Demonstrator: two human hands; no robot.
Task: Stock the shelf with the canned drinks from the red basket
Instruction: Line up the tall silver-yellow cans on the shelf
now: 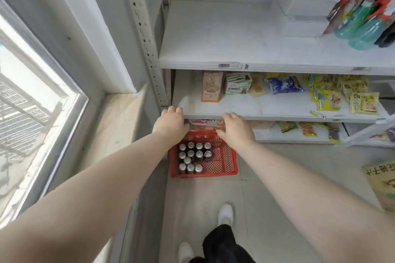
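A red basket [222, 162] stands on the floor against the white shelf unit [235, 64]. Several dark canned drinks [193, 158] with silver tops stand upright in its left half. Both my arms reach forward and down over the basket. My left hand [171, 123] hovers above the basket's far left corner, fingers curled near the edge of the second shelf, holding nothing I can see. My right hand [235, 128] hangs over the basket's far right side, fingers spread, empty. The fingertips of both hands are partly hidden from me.
The top shelf holds boxes and spray bottles [363, 28] at the right. Snack packets [211, 86] line the back of the second shelf, and more packets [307, 129] lie on the lowest one. A window [32, 113] and sill are left. My feet [225, 213] stand on grey tiles.
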